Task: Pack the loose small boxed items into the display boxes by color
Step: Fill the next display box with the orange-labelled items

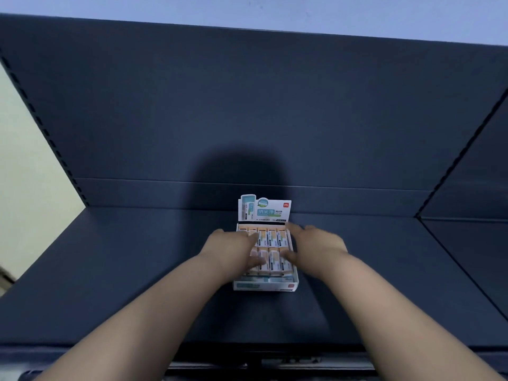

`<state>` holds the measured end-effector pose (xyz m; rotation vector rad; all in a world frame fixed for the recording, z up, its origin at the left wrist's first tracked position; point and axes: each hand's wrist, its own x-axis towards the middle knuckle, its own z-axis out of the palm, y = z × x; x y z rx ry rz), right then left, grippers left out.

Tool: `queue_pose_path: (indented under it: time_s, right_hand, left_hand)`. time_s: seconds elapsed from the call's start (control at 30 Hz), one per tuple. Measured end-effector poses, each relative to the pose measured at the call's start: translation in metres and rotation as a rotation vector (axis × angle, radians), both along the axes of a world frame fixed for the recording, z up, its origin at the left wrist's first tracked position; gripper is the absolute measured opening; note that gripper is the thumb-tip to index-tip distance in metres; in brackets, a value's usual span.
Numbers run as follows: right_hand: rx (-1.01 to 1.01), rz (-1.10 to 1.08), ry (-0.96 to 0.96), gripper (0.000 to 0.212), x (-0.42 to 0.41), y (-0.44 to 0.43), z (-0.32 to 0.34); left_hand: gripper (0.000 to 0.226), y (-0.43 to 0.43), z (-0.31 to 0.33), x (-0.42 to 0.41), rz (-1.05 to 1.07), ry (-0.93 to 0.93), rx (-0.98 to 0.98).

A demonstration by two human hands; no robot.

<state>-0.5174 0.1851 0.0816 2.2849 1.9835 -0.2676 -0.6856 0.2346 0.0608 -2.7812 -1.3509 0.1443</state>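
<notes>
A white display box (265, 285) with a raised printed header card (264, 209) stands on the dark shelf in the middle of the view. It is filled with two rows of small orange-and-white boxed items (272, 239). My left hand (233, 247) grips the box's left side, fingers lying over the items. At the right side my right hand (316, 246) does the same, thumb on the front row. Both hands are slightly blurred.
The shelf (110, 270) is a dark blue-grey board with a back panel (247, 105) and a perforated upright at the left. A second shelf bay (467, 243) joins at an angle on the right. The shelf's front rail runs along the bottom.
</notes>
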Motion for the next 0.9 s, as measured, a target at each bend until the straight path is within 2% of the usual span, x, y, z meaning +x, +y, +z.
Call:
queue_pose_path:
  time_s: [0.3,0.47,0.7,0.9]
  right_hand:
    - [0.194,-0.09,0.15,0.065,-0.013,-0.026,-0.001]
    - [0.132,-0.145,0.206,0.067,-0.003,-0.046,-0.011]
    - [0.047,-0.127,0.258,0.071,0.038,-0.076,-0.02]
    - [0.135,-0.093,0.279,0.071,0.099,-0.11,-0.02]
  left_hand:
    - [0.052,0.0,0.011,-0.02,0.074,-0.165,0.135]
    - [0.055,0.001,0.015,-0.016,-0.038,-0.142,0.066]
    - [0.06,-0.034,0.011,0.037,-0.228,-0.059,0.096]
    - [0.058,-0.08,0.015,0.105,-0.262,-0.045,0.154]
